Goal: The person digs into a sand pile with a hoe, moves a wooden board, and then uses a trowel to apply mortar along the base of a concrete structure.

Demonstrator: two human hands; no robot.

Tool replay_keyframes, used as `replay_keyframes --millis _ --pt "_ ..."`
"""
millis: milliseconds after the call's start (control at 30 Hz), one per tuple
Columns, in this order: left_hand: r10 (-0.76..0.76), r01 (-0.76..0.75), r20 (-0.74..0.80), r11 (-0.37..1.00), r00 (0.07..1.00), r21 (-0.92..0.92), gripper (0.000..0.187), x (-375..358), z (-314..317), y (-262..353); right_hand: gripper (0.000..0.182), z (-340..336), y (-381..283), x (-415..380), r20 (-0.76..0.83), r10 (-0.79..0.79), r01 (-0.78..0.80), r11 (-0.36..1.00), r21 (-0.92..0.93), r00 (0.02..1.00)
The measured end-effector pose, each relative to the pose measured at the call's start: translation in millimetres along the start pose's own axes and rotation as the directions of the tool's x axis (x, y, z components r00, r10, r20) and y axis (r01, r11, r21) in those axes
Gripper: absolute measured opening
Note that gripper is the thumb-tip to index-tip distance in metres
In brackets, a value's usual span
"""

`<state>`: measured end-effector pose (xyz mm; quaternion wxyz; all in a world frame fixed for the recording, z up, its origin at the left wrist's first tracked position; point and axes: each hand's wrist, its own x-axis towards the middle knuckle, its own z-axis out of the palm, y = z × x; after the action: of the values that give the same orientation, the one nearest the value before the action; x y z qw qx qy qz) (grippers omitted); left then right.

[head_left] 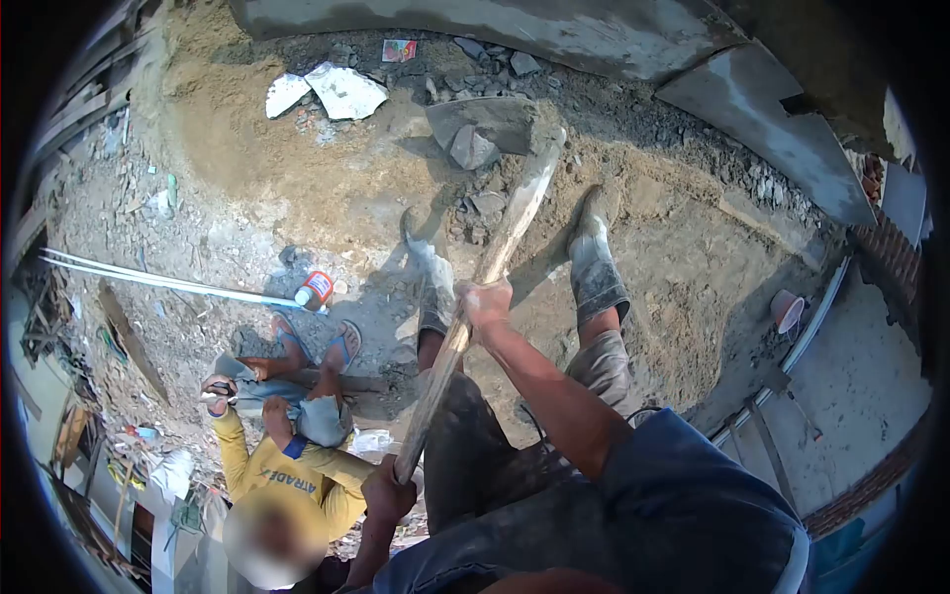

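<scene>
A long wooden handle point(515, 218) runs from the lower middle up to a wide metal hoe blade point(485, 121) on the dirt. My right hand point(485, 305) is closed round the handle at its middle. Lower down, near the handle's end, my left hand point(388, 491) is wrapped round it too. A grey stone chunk point(473, 148) lies against the blade. My two feet in dusty boots stand on either side of the handle, on the soil.
A person in a yellow shirt point(282, 473) sits at lower left beside a white and red bottle point(315, 289). White pipes point(168, 282) lie left. White slab pieces point(346, 91) rest near a concrete wall point(515, 28). A bucket point(787, 310) is at right.
</scene>
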<state>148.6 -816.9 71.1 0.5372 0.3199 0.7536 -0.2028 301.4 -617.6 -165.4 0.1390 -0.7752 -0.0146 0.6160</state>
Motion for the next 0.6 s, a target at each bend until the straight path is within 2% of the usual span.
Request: replay_keyframes --millis 33,67,133,167,233,267,333,400,467,500,600 --pt "-0.03 0.03 0.005 1.0 1.0 0.006 0.026 -28.3 12.6 -15.5 0.011 -13.6 25.1 -17.7 0.001 0.034 -0.034 0.999 0.0 0.999" --pt "-0.005 0.005 -0.022 1.0 1.0 0.021 0.024 -57.0 15.7 -22.3 0.01 -33.6 56.8 -30.6 0.133 0.071 -0.105 0.957 0.271 0.989" --pt "0.003 -0.002 -0.047 0.999 0.999 0.039 0.022 -81.7 12.1 -20.0 0.01 -47.5 46.1 -65.6 0.044 0.262 -0.265 0.96 0.093 0.964" --pt "0.007 -0.004 -0.05 0.999 0.999 0.046 0.023 -89.1 8.3 -17.2 0.01 -57.0 52.5 -64.9 0.048 0.277 -0.28 0.956 0.092 0.96" --pt "0.033 -0.03 -0.054 0.998 0.998 0.057 0.027 -82.8 -1.4 -10.1 0.01 -72.3 52.7 -54.8 0.161 0.346 -0.379 0.881 0.284 0.924" --pt "0.05 -0.049 -0.049 0.998 0.998 0.028 0.026 -75.8 -6.5 0.9 0.01 -82.1 41.5 -47.9 0.19 0.266 -0.315 0.898 0.307 0.945" --pt "0.096 -0.095 -0.05 0.995 0.994 0.024 0.026 -47.5 -33.2 58.7 0.009 -100.1 6.3 -27.2 0.123 0.173 -0.204 0.922 0.328 0.977" --pt "0.126 -0.136 0.171 0.989 0.977 0.05 0.031 -29.4 -46.9 104.2 0.008 -132.5 -29.4 -4.2 0.07 0.143 -0.158 0.914 0.373 0.987" --pt "0.174 -0.207 0.248 0.972 0.953 0.114 0.036 -15.9 -56.4 158.1 0.004 -176.1 -65.6 8.8 0.057 0.06 -0.079 0.901 0.426 0.997" --pt "0.19 -0.244 0.312 0.959 0.931 0.145 0.042 -11.6 -60.4 187.0 0.006 -200.5 -72.0 24.0 0.05 0.073 -0.088 0.879 0.469 0.996" --pt "0.297 -0.381 0.374 0.908 0.879 0.174 0.049 -9.6 -66.1 283.5 0.007 -274.4 -109.6 38.5 -0.039 0.088 -0.046 0.794 0.607 0.995"
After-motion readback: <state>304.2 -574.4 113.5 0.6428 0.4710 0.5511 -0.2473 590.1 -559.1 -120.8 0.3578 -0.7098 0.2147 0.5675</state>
